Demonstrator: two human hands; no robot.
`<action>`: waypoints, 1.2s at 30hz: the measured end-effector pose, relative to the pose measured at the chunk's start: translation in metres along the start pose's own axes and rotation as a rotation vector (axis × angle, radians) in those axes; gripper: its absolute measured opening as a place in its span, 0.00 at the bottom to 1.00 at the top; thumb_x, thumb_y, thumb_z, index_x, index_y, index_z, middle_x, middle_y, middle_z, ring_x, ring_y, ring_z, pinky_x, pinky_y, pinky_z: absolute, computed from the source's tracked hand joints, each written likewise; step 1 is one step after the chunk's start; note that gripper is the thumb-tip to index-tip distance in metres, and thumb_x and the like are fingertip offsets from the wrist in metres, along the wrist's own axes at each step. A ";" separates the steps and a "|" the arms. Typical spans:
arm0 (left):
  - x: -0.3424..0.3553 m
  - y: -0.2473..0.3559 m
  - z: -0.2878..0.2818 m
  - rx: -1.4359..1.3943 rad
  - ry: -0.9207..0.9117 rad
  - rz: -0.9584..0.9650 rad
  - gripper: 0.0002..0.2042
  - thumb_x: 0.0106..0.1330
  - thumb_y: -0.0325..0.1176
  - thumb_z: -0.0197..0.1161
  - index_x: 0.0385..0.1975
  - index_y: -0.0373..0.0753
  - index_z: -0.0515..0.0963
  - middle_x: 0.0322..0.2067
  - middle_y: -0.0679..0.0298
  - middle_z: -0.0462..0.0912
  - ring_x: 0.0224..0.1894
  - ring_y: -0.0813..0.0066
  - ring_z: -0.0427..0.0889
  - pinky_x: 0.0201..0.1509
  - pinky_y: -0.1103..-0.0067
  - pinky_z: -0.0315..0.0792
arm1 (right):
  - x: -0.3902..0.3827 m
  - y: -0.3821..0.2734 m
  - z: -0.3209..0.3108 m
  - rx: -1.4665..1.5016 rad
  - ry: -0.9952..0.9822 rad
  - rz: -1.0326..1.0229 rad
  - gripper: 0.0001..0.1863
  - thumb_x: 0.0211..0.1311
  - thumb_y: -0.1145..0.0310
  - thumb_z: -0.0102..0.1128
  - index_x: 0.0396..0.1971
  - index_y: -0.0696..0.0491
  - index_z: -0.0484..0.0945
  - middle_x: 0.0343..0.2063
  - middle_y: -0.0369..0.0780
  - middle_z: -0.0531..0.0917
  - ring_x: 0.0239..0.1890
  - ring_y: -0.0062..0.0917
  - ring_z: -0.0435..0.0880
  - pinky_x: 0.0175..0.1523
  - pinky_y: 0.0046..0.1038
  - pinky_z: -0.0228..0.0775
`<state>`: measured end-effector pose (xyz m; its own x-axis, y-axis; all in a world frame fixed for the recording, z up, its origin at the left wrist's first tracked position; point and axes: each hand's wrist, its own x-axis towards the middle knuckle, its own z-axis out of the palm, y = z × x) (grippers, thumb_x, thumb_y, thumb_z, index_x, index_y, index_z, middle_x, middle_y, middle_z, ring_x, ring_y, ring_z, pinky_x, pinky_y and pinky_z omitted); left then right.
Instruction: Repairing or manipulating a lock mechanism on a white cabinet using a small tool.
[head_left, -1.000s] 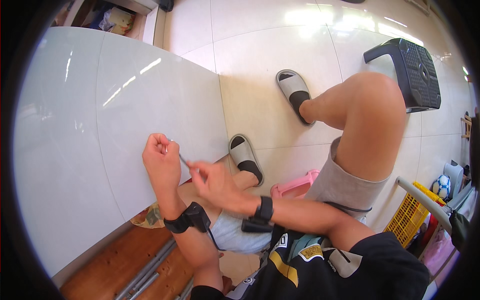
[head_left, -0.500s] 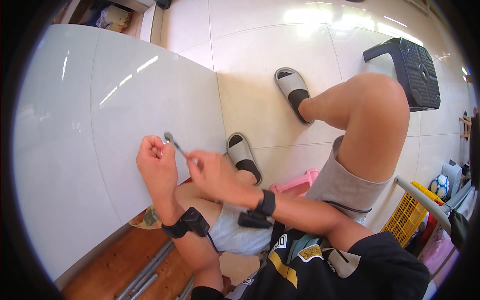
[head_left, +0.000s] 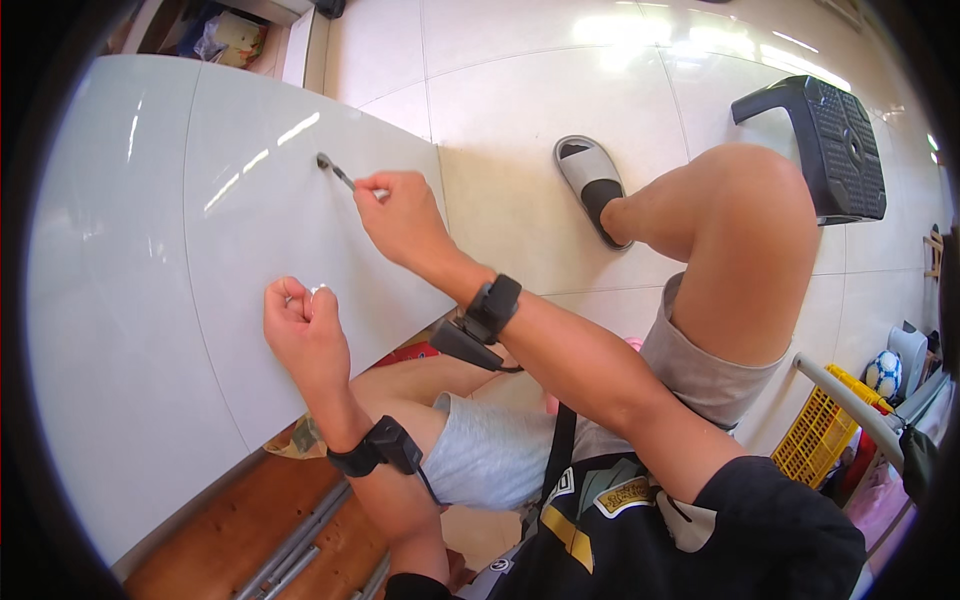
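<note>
My right hand [head_left: 393, 208] is closed round the handle of a small spoon-shaped tool [head_left: 340, 175]. Its thin shank ends in a dark rounded head, above the far part of a glossy white tabletop [head_left: 110, 300]. My left hand [head_left: 308, 325] is a loose fist nearer to me, over the same surface. Between its thumb and finger peeks a small shiny whitish thing [head_left: 318, 290]; its kind cannot be made out, since the fingers cover most of it. The two hands are apart.
A dark plastic stool [head_left: 838, 150] stands at the far right on the tiled floor. My foot in a grey slipper [head_left: 590, 180] rests before it. A yellow crate [head_left: 815, 425] and a ball [head_left: 882, 372] are at the right. Metal tubes [head_left: 300, 545] lie on brown wood lower left.
My right hand has moved up and away from my left hand, taking the tool from beside the whitish thing to farther over the tabletop. The left hand has barely moved.
</note>
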<state>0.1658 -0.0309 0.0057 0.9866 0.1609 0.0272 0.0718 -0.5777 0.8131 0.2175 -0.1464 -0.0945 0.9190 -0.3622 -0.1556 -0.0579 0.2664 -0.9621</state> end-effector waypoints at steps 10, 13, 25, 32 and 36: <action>-0.003 0.007 0.001 0.013 0.028 0.062 0.08 0.62 0.18 0.56 0.32 0.39 0.65 0.16 0.79 0.60 0.20 0.93 0.54 0.22 0.86 0.47 | -0.051 0.035 0.008 -0.012 0.011 0.017 0.12 0.64 0.70 0.58 0.40 0.63 0.83 0.15 0.46 0.80 0.14 0.22 0.74 0.22 0.30 0.63; -0.002 0.011 0.000 -0.031 0.008 0.020 0.08 0.62 0.18 0.56 0.32 0.39 0.65 0.16 0.79 0.61 0.20 0.92 0.54 0.23 0.86 0.48 | -0.006 0.026 0.001 -0.096 0.048 -0.027 0.12 0.61 0.70 0.57 0.37 0.61 0.84 0.19 0.50 0.81 0.21 0.36 0.79 0.28 0.37 0.69; -0.005 0.009 -0.006 -0.047 -0.020 0.019 0.10 0.63 0.19 0.57 0.31 0.42 0.64 0.19 0.75 0.67 0.20 0.90 0.60 0.22 0.87 0.52 | -0.043 0.016 0.012 -0.195 -0.008 0.018 0.13 0.60 0.71 0.56 0.42 0.59 0.82 0.29 0.53 0.84 0.33 0.52 0.82 0.39 0.48 0.74; -0.002 0.006 -0.007 -0.040 -0.015 -0.001 0.10 0.63 0.20 0.57 0.31 0.42 0.64 0.19 0.76 0.66 0.20 0.90 0.60 0.22 0.87 0.51 | -0.058 0.016 0.016 -0.199 -0.037 -0.066 0.18 0.59 0.71 0.59 0.50 0.58 0.80 0.24 0.52 0.83 0.28 0.51 0.82 0.35 0.47 0.73; -0.002 0.005 -0.009 -0.077 -0.005 0.005 0.10 0.63 0.19 0.58 0.31 0.42 0.64 0.18 0.76 0.66 0.19 0.91 0.61 0.21 0.87 0.52 | -0.091 0.002 0.017 -0.164 -0.128 0.068 0.17 0.60 0.72 0.60 0.49 0.58 0.80 0.22 0.50 0.82 0.25 0.48 0.82 0.33 0.46 0.72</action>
<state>0.1629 -0.0272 0.0145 0.9876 0.1543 0.0283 0.0560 -0.5155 0.8551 0.1398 -0.0979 -0.0788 0.9523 -0.2293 -0.2015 -0.1743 0.1334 -0.9756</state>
